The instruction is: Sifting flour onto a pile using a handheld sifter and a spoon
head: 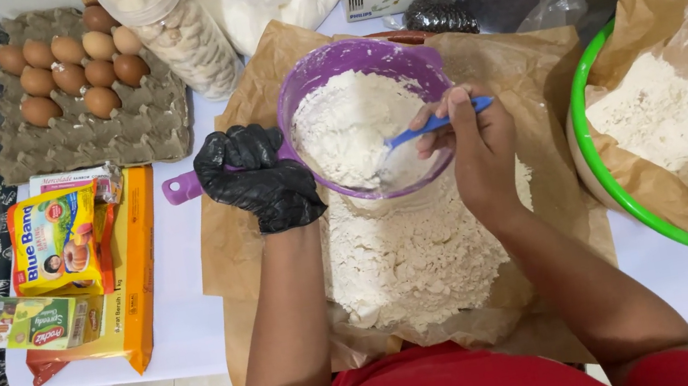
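Left hand (256,180), black-gloved, just right of the egg tray (89,142) and the yellow packets (59,241); fingers curled shut around the near-left rim of the purple sieve (359,60), holding it up over the bench (189,321). Sticking out past the glove to the left, the sieve's short handle: long axis running left to right, handle end pointing left, open mouth facing up. About half full of flour, heaped on the far-left side, scraped thinner on the near-right side.

Below the sieve, on brown paper (225,259), a wide loose heap of flour (411,256), near the body.

Inside the sieve, a blue spoon (435,124): scoop end down and left in the flour, handle end pointing right and slightly far, across the rim. Right hand (471,144), bare, closed over that handle from above, thumb and fingers wrapped tight, knuckles at the sieve's right rim.

Further right, well apart, a green bowl (601,169) lined with more brown paper and holding a second heap of flour.

Judged as mid-sifting: pushing flour through the mesh with the spoon. Next move calls for a level sieve kept over the heap, and short strokes of the spoon across the thick far-left part, without tipping flour over the rim.
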